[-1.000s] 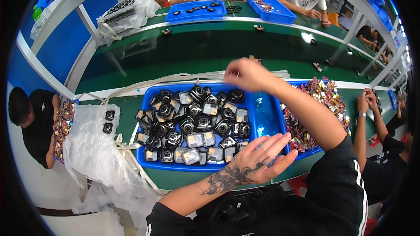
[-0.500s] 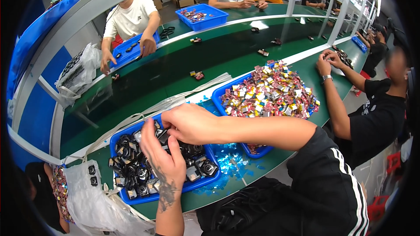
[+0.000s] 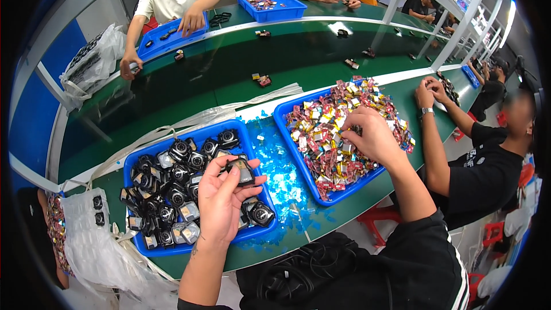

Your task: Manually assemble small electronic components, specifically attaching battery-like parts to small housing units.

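Note:
My left hand is closed around a black smartwatch case, its inner side facing up. The hand is over the right part of a blue tray heaped with black watch cases, some showing round backs and some silvery insides. My right hand is at a second blue tray, its fingers bent together against a pile of small battery-and-circuit-board parts in pink, yellow and silver. What those fingertips pinch, if anything, is hidden.
Blue film scraps litter the green bench between the trays. A clear plastic sheet hangs at the left. Beyond the white rail, a dark green conveyor carries scattered parts. Co-workers sit across it and at my right, near a red stool.
My right hand has left the watch-case tray and moved right to the parts pile. My left hand has turned palm up, with a watch case now showing in it.

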Tool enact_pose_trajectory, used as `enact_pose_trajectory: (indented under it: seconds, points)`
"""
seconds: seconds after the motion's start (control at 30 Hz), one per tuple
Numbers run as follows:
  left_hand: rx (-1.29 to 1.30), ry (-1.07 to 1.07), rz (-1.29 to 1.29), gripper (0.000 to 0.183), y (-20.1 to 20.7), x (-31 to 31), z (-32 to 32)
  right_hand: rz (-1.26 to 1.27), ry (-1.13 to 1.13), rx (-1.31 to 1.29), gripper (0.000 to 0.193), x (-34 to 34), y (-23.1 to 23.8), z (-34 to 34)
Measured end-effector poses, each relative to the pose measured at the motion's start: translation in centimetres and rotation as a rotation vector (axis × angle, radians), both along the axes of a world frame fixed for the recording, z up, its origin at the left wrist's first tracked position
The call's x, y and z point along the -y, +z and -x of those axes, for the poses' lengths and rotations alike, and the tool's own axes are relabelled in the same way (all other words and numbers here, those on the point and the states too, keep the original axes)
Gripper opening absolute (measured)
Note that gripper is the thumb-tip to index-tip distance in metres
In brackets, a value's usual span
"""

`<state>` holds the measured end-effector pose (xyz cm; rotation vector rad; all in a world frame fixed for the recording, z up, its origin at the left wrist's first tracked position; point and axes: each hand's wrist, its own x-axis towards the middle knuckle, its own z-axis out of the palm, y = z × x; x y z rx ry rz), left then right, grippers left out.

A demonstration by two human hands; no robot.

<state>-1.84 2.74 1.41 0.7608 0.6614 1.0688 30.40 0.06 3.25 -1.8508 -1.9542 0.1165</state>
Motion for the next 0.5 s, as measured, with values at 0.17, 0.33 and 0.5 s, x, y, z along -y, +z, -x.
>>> enact_pose_trajectory:
  seconds: [0.17, 0.33, 0.5]
  points:
    - [-0.109, -0.098, 0.018, 0.027, 0.0, 0.2, 0.0, -0.107, 0.008, 0.02, 0.011, -0.3, -1.0, 0.2]
    - [-0.138, -0.048, -0.014, 0.039, 0.2, 0.3, 0.0, -0.108, 0.029, 0.008, 0.012, 0.0, -1.1, 0.3]
    - [-0.177, 0.007, -0.085, 0.041, 0.2, 0.4, -0.1, -0.214, 0.095, -0.021, 0.017, -0.1, -0.8, 0.4]
